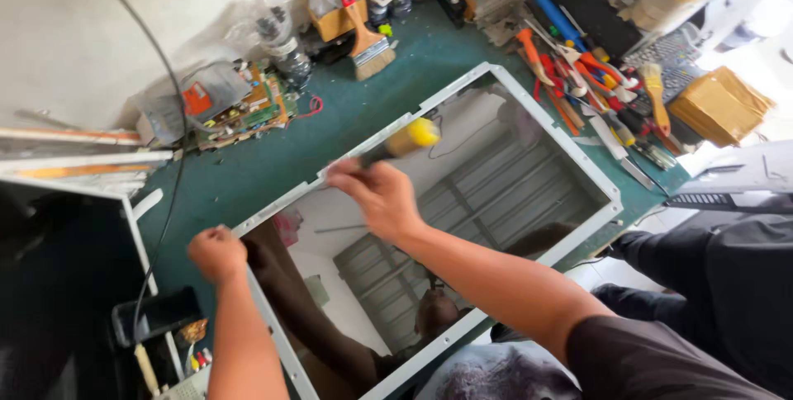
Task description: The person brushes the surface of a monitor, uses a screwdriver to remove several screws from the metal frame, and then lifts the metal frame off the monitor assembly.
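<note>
green bench (248, 177), framed panel (529, 103), paintbrush (369, 43), screwdrivers (578, 78)

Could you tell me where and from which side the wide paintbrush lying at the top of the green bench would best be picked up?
Probably by the bare wooden handle of the paintbrush, coming down from above. It lies flat on the green bench with the bristles toward the white-framed panel, and the handle's narrow neck looks free for fingers, though boxes crowd its far end.
</note>
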